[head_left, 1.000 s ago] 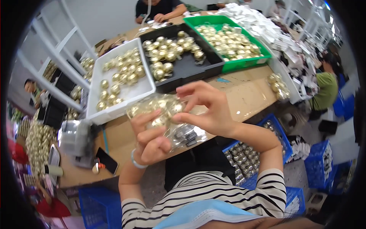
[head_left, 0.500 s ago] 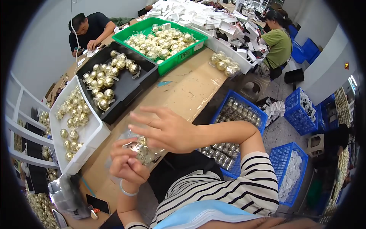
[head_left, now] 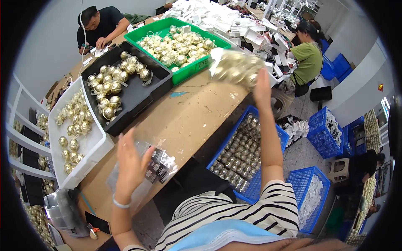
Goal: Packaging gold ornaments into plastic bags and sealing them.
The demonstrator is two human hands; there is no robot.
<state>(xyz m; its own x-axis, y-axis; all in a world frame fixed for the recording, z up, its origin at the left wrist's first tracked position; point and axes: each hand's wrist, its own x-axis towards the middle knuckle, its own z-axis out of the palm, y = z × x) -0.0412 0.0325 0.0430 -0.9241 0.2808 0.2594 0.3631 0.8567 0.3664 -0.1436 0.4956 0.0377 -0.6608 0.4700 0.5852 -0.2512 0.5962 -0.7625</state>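
My right hand (head_left: 262, 93) is stretched out at the table's far right, gripping the right end of a clear pack of gold ball ornaments (head_left: 236, 69). Motion smears that pack, and its far fingers are hidden. Over the near table edge, my left hand (head_left: 130, 162) is open, thumb and fingers apart, somewhat blurred. Beneath it lie a clear plastic bag (head_left: 115, 178) and several dark printed cards (head_left: 157, 165); I cannot tell whether the hand touches them.
Loose gold balls fill a green tray (head_left: 184, 77), a black tray (head_left: 144, 94) and a white tray (head_left: 98, 148). White boxes (head_left: 209, 16) heap up behind. Blue crates (head_left: 251, 193) stand on the floor at right. Two people work across the table. A phone (head_left: 97, 221) lies near left.
My right hand has moved from beside my left hand to the pack at far right, which now looks larger and smeared. My left hand has opened, showing the cards and bag beneath.
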